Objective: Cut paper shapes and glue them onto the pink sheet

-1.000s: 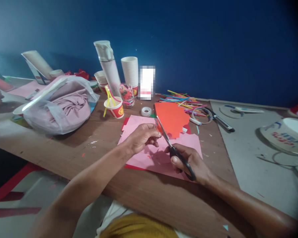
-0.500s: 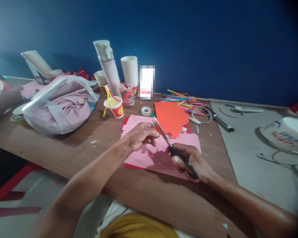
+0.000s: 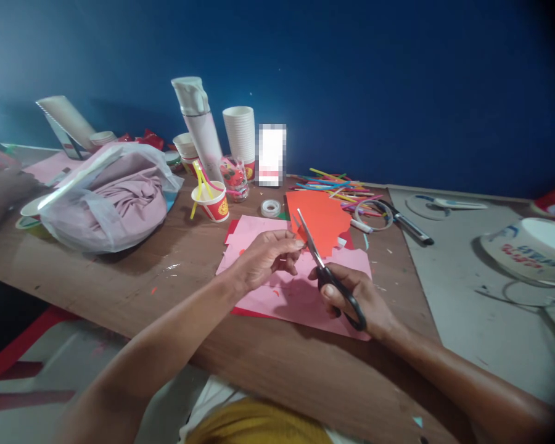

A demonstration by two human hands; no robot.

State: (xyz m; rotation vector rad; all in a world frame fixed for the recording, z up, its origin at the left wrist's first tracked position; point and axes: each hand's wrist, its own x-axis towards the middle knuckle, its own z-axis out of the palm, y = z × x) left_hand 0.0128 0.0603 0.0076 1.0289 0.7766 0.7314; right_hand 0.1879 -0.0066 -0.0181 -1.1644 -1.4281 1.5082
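Observation:
My right hand (image 3: pixel 351 293) grips a pair of black-handled scissors (image 3: pixel 322 268), blades slightly apart and pointing up and away. Close beside the blades, my left hand (image 3: pixel 277 256) pinches a small piece of orange paper (image 3: pixel 301 233), partly hidden by fingers and hard to tell from the sheet behind. Beneath both hands lies pink paper (image 3: pixel 259 302), with red paper showing at its edges. An orange paper sheet (image 3: pixel 319 216) with a jagged cut edge rests on the far part of the pink paper.
Behind the paper are a tape roll (image 3: pixel 271 208), colourful sticks (image 3: pixel 328 182), a utility knife (image 3: pixel 409 225) and a paper cup (image 3: pixel 211 203). A flask (image 3: pixel 201 132), stacked cups (image 3: pixel 238 135) and a bright phone (image 3: pixel 271 154) stand farther back. Left, a plastic bag (image 3: pixel 111 200) holds pink cloth near another person's arm (image 3: pixel 4 191).
My left hand has shifted slightly right, toward the scissors. The scissors have turned more upright, and their blades now sit at the orange piece by my left fingertips.

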